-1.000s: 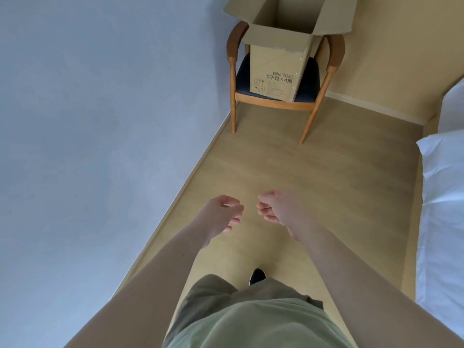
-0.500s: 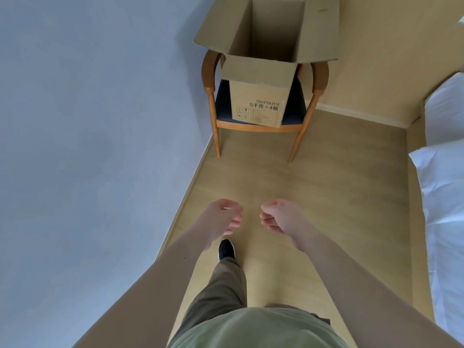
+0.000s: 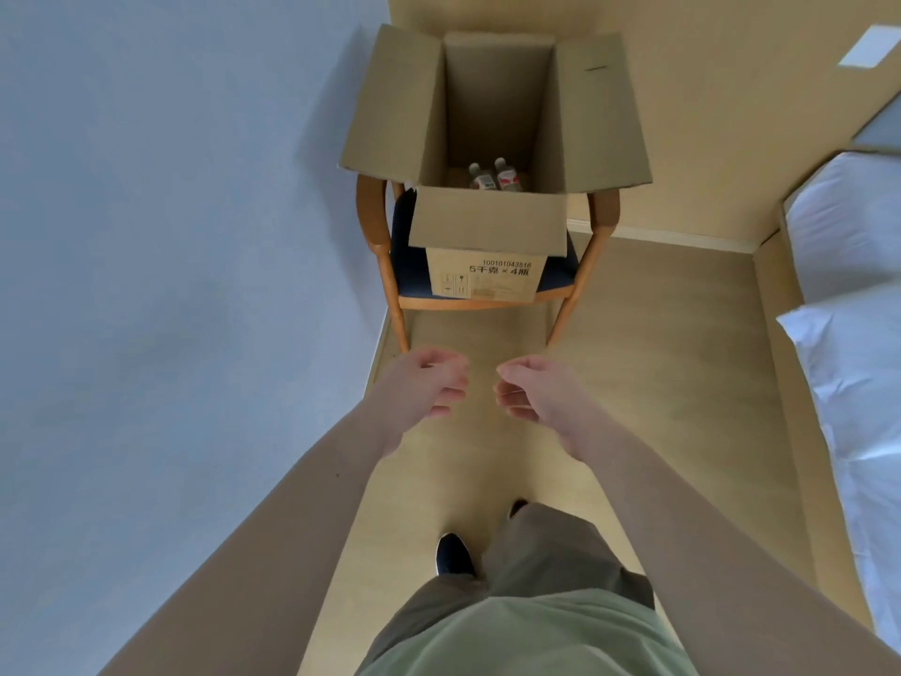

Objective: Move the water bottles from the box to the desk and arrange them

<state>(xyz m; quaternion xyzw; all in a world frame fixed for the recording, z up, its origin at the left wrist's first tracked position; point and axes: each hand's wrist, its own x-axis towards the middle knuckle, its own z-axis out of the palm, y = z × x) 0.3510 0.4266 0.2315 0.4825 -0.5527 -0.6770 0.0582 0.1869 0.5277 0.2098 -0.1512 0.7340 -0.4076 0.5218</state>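
An open cardboard box stands on a wooden chair ahead of me, its flaps spread. At its bottom lie two clear water bottles with white caps, one on the left and one on the right. My left hand and my right hand hang side by side in front of the chair, below the box, fingers loosely curled and holding nothing. No desk is in view.
The wooden chair with a dark blue seat stands against the blue-grey wall on the left. A bed with white linen runs along the right. Wooden floor lies between them.
I have walked closer to the chair; the box looms larger and its inside with the two bottles has come into sight. Both hands stay empty and loosely curled.
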